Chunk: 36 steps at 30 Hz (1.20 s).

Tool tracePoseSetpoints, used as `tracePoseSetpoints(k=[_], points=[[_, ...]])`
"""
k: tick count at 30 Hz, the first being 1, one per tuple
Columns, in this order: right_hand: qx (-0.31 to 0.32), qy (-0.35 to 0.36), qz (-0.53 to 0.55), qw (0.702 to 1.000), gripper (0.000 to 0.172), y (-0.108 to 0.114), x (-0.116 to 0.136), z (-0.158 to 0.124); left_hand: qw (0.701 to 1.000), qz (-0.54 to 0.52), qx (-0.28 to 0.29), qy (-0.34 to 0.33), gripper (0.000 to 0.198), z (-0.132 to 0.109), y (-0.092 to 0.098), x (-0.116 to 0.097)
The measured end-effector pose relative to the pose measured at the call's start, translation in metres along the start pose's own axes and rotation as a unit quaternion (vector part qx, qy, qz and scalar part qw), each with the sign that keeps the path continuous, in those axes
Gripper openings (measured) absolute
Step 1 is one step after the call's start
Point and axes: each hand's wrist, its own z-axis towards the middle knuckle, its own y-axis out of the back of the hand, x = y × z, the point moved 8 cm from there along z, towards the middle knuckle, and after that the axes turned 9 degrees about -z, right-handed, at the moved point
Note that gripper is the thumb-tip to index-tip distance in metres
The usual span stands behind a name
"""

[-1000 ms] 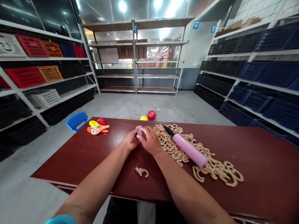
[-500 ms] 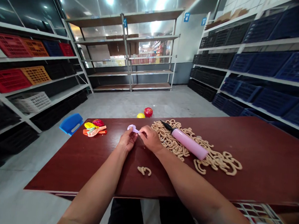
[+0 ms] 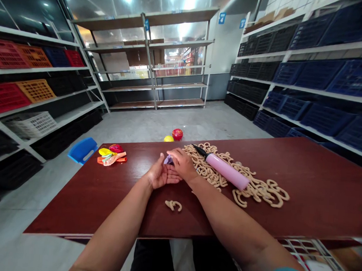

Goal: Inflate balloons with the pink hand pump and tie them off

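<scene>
A small purple balloon (image 3: 168, 160), uninflated, is pinched in my right hand (image 3: 183, 163), whose fingers curl over it. Just below and to its left, my left hand (image 3: 163, 175) lies palm up with its fingers stretched out and its thumb raised beside the balloon. To the right, a pink hand pump (image 3: 228, 172) with a black nozzle rests on a pile of curved tan pieces (image 3: 209, 174). A few more tan pieces (image 3: 173, 205) lie nearer to me on the table. At the far left sit several limp balloons (image 3: 113, 157) in yellow, orange and red.
The dark red table (image 3: 80, 202) spans the front. Behind it on the floor are a red balloon (image 3: 177, 134) and a yellow balloon (image 3: 168, 138). A blue chair (image 3: 82, 150) stands at the left edge. Shelves with crates (image 3: 315, 74) line both sides.
My left hand has let go of the balloon and opened palm up. My right hand has shifted slightly over it, keeping the balloon. The view has turned a little to the right.
</scene>
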Motion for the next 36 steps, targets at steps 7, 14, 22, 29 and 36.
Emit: tracePoseSetpoints(k=[7, 14, 22, 29, 36], points=[[0.075, 0.123, -0.043, 0.989, 0.033, 0.0, 0.032, 0.001, 0.991, -0.114, 0.037, -0.056, 0.081, 0.0, -0.006, -0.011], [0.098, 0.179, -0.054, 0.977, 0.029, -0.003, 0.052, -0.005, 0.946, -0.252, -0.019, -0.205, 0.02, 0.004, 0.014, -0.042], [0.063, -0.082, -0.19, 0.976, 0.024, 0.057, -0.014, 0.022, 0.923, -0.292, 0.032, -0.248, 0.032, -0.001, 0.029, -0.061], [0.246, -0.256, -0.381, 0.854, 0.045, 0.114, -0.088, -0.029, 0.918, -0.302, 0.014, -0.256, 0.031, -0.008, 0.03, -0.062], [0.314, -0.272, -0.385, 0.824, 0.063, 0.119, -0.094, -0.075, 0.908, -0.323, -0.003, -0.266, 0.021, -0.005, 0.033, -0.061]])
